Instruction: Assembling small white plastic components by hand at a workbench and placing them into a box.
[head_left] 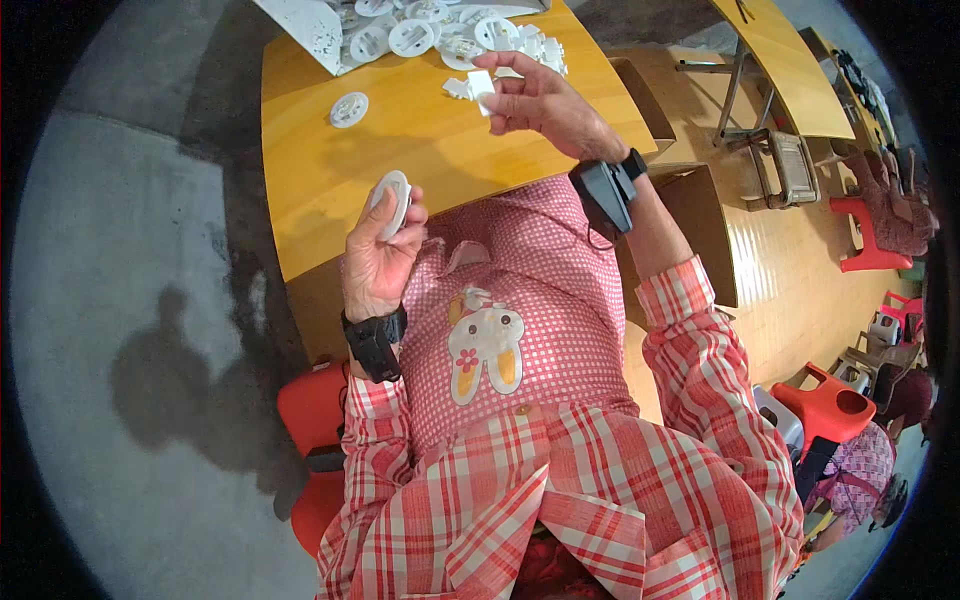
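Note:
My left hand [382, 250] is closed round a white round plastic disc [393, 203], tilted on edge above the table's near edge. Thumb and fingers grip its two faces. My right hand [540, 105] pinches a small white rectangular plastic piece [481, 90] between thumb and fingers, over the table near the pile. Beside that piece, a small white plastic part [457, 89] lies on the yellow table [320, 200]. Another white disc [349, 110] rests alone on the table's left part, its inner fittings facing up.
At the far side, a white tray [308, 35] holds many round white discs [411, 38]. Small white parts [540, 48] are heaped right of it. Cardboard boxes [690, 225] stand right of the table. Further right are a folding chair [785, 165], red stools [825, 400] and another person [860, 465].

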